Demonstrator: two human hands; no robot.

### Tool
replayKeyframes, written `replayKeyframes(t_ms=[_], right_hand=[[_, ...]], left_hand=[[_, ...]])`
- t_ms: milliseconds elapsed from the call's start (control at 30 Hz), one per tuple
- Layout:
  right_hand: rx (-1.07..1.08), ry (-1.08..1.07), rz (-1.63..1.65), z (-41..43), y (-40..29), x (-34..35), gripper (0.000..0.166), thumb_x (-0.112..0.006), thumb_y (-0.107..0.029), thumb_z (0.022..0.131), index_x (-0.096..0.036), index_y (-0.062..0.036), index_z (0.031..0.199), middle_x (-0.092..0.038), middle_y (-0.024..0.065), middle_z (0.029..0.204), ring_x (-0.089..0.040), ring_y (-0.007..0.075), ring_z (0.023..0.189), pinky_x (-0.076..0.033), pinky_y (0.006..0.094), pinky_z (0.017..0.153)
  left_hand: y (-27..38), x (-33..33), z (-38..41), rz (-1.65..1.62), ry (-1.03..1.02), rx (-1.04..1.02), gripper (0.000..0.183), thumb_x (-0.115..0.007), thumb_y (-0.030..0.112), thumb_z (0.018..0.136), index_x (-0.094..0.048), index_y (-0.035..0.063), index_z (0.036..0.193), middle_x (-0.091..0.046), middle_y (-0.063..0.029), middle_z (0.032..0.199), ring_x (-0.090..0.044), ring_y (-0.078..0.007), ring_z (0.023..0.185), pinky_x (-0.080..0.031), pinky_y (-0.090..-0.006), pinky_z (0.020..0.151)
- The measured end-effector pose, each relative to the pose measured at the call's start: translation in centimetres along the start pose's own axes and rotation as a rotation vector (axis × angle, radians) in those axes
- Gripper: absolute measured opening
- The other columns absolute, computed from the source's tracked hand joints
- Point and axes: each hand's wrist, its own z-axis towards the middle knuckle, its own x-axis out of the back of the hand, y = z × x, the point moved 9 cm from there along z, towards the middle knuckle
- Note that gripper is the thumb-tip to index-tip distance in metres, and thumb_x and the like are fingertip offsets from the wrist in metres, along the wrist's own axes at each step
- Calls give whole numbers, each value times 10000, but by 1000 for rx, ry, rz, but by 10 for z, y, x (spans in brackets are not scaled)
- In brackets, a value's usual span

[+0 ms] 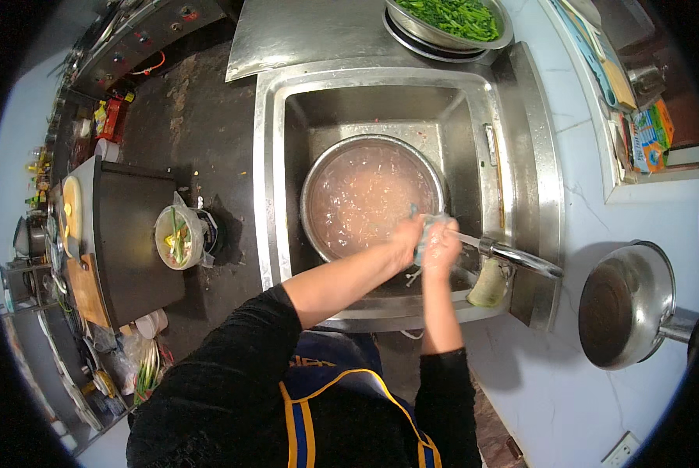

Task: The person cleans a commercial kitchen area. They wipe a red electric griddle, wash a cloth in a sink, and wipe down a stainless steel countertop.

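Note:
Under the faucet (pixel 519 257) at the right side of the sink, both hands are on a wet, pale blue-and-white cloth (pixel 422 248). My left hand (pixel 407 235) grips its left side, blurred by motion. Close beside it, my right hand (pixel 443 245) is closed around the right side. Water streams from the spout onto the right hand. Loose strands hang below the cloth. Just left of the hands, a round metal basin (pixel 310 175) of cloudy, brownish-pink water stands in the stainless-steel sink (pixel 379 105). What lies under the water cannot be made out.
A metal bowl of chopped greens (pixel 449 20) stands on the steel counter (pixel 308 35) behind the sink. A dried loofah piece (pixel 489 284) hangs under the faucet. A saucepan (pixel 627 304) is at the right wall. A lined waste bucket (pixel 165 248) stands on the floor, left.

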Motion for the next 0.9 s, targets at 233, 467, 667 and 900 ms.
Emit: replayKeyframes(t_ms=[233,467,667,900], right_hand=[[412,143,-223,-43,-56,-17,167,-542,-158,873,-528,-9,948,-530,137,874,-512,256,875,-406,383,789],[-23,83,-27,17,19,-1,221,-551,-206,881,-551,10,925,-554,159,891,-531,282,845,-410,380,783],[122,72,-209,-17,-33,-13,269,-549,-271,875,-568,-7,828,-590,134,750,-542,276,678,-436,384,650],[279,89,-280,-41,-50,-25,252,-581,-280,844,-560,-29,853,-572,161,863,-548,268,798,-420,367,704]], left_hand=[[24,8,12,143,97,-118,423,-440,376,947,-528,-2,1116,-611,-128,901,-557,-228,709,-478,-384,649],[-7,7,40,163,92,-158,458,-449,382,939,-552,-30,1111,-613,-162,957,-587,-236,762,-486,-367,679],[13,-9,-1,-69,-207,-228,359,-470,363,928,-575,23,981,-607,-108,875,-594,-218,718,-492,-372,602],[-7,6,39,-158,-379,-53,272,-402,261,952,-555,42,905,-592,-92,762,-585,-222,625,-482,-413,582]])
